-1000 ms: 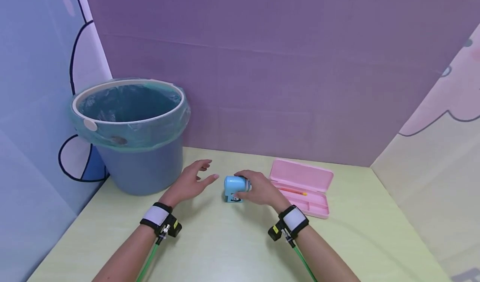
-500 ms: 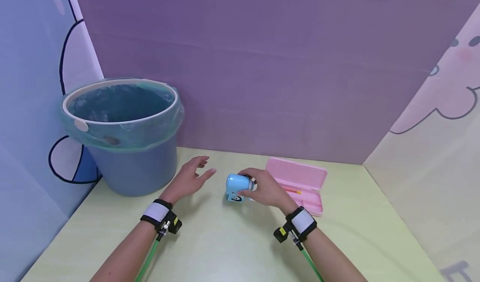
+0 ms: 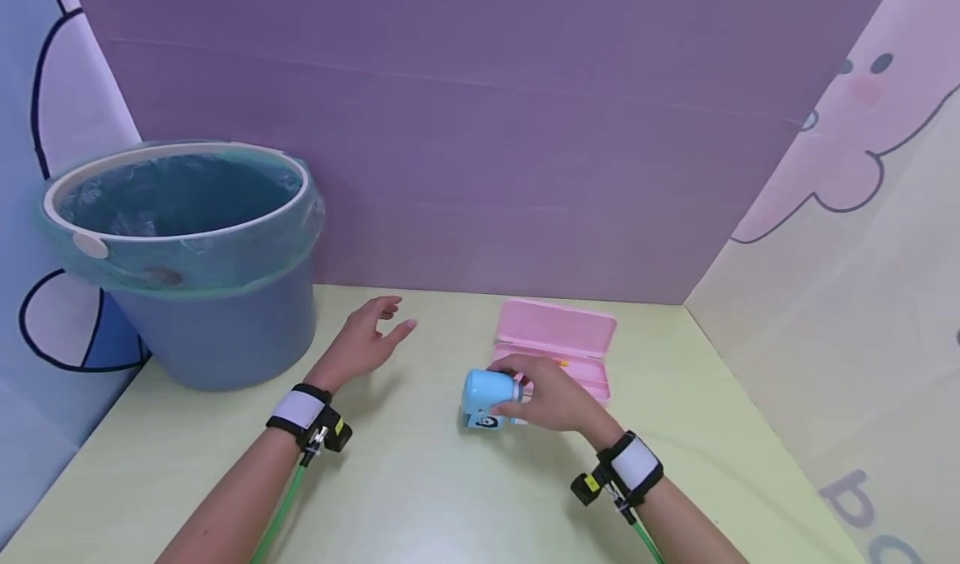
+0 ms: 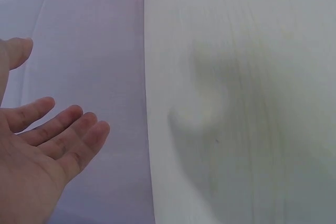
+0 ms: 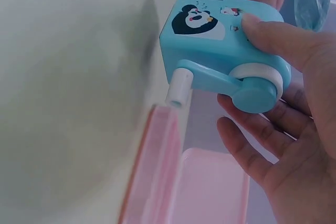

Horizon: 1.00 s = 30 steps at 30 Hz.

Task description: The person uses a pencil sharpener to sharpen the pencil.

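Observation:
A light-blue crank pencil sharpener (image 3: 486, 391) with a panda picture is held in my right hand (image 3: 553, 393). In the right wrist view the thumb presses the sharpener's (image 5: 207, 38) panda-printed face, with fingers round the opposite side. Its crank arm ends in a white knob (image 5: 180, 86) and points away from the palm. My left hand (image 3: 358, 343) hovers over the table to the left of the sharpener. Its fingers are relaxed and loosely bent, holding nothing; the left wrist view also shows this left hand (image 4: 47, 150) with its palm bare.
Behind the right hand lies an open pink pencil case (image 3: 557, 326), a pencil's yellow end (image 3: 562, 363) showing inside. A blue bin (image 3: 213, 331) lined with a green bag stands at the back left. A purple backdrop (image 3: 450, 147) rises along the table's (image 3: 420, 497) far edge.
My right hand has brought the sharpener rightward and nearer to me, now in front of the pencil case. My left hand has shifted slightly away from the bin. The head view has turned right.

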Motion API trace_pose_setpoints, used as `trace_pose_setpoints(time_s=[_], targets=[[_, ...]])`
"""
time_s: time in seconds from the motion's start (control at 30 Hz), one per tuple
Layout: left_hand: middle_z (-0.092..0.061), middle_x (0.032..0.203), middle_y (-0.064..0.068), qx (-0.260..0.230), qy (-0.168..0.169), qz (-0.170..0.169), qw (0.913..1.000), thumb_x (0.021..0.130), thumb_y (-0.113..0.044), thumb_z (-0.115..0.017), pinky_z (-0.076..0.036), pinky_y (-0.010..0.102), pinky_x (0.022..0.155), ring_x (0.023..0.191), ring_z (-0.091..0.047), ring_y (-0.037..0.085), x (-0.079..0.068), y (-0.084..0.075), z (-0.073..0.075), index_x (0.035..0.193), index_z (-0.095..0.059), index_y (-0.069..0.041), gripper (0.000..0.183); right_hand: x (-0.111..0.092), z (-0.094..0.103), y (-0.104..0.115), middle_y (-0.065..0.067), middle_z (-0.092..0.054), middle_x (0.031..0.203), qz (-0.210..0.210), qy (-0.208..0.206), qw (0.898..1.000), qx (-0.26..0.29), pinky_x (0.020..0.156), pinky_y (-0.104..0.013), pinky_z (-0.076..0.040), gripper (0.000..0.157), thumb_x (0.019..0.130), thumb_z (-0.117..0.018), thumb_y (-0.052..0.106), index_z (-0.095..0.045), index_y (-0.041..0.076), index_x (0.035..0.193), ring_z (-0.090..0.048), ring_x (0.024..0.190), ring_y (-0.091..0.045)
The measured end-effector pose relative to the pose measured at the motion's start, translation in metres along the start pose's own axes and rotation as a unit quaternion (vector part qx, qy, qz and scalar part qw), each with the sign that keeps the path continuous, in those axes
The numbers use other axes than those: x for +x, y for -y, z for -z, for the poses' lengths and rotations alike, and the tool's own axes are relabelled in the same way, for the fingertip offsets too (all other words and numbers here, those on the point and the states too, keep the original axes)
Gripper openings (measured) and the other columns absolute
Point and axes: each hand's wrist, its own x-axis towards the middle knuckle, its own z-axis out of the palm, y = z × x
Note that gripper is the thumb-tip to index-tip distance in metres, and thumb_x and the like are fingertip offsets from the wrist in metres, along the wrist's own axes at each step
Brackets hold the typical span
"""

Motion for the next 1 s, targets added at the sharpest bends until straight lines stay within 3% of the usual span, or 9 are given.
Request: trace_pose_setpoints(time_s=[0.37, 0.53, 0.67, 0.83, 1.0], targets=[[-0.051, 0.137, 0.019, -0.005, -0.006, -0.006, 1.0, 0.098, -0.042, -0.057, -0.048, 0.049, 0.094, 0.125, -0.049, 0.031, -0.002, -0.001, 0.004, 0.143, -0.041, 0.0, 0.064, -0.018, -0.014, 0.003, 0.015, -0.063, 0.108, 0.004, 0.009, 1.0, 0.013, 0.079, -0.034, -0.052, 0.052, 0.076, -0.083, 0.033, -0.063, 0.018, 0.122, -0.057, 0.092, -0.008], [-0.05, 0.138, 0.02, -0.003, -0.008, -0.001, 1.0, 0.097, -0.043, -0.056, -0.047, 0.049, 0.095, 0.125, -0.048, 0.032, -0.004, -0.002, 0.003, 0.144, -0.04, -0.001, 0.065, -0.02, -0.005, -0.001, 0.015, -0.063, 0.113, -0.003, 0.02, 1.0, 0.023, 0.081, -0.037, -0.052, 0.055, 0.078, -0.08, 0.043, -0.062, 0.02, 0.124, -0.058, 0.097, -0.008], [-0.049, 0.139, 0.019, -0.006, -0.002, 0.003, 1.0, 0.097, -0.043, -0.056, -0.046, 0.049, 0.097, 0.126, -0.047, 0.031, -0.003, -0.005, 0.004, 0.144, -0.039, -0.002, 0.065, -0.016, 0.013, -0.019, 0.005, -0.067, 0.113, -0.008, -0.016, 0.999, 0.037, 0.081, -0.038, -0.053, 0.043, 0.09, -0.069, 0.039, -0.063, 0.014, 0.125, -0.061, 0.097, -0.012], [-0.05, 0.137, 0.019, -0.003, -0.008, 0.002, 1.0, 0.097, -0.042, -0.057, -0.046, 0.049, 0.097, 0.125, -0.048, 0.031, -0.005, -0.005, 0.004, 0.143, -0.04, -0.001, 0.064, -0.005, 0.033, -0.055, -0.001, -0.069, 0.1, -0.062, -0.068, 0.995, -0.029, 0.077, -0.038, -0.054, 0.022, 0.092, -0.066, 0.015, -0.068, 0.007, 0.113, -0.062, 0.089, -0.015], [-0.05, 0.136, 0.018, -0.002, -0.006, 0.013, 0.9999, 0.097, -0.04, -0.058, -0.047, 0.048, 0.096, 0.125, -0.048, 0.031, -0.01, -0.004, 0.0, 0.144, -0.04, -0.002, 0.063, 0.002, 0.037, -0.076, -0.007, -0.069, 0.094, -0.107, -0.061, 0.987, -0.099, 0.078, -0.039, -0.054, 0.021, 0.088, -0.069, 0.007, -0.069, 0.002, 0.108, -0.061, 0.084, -0.019]])
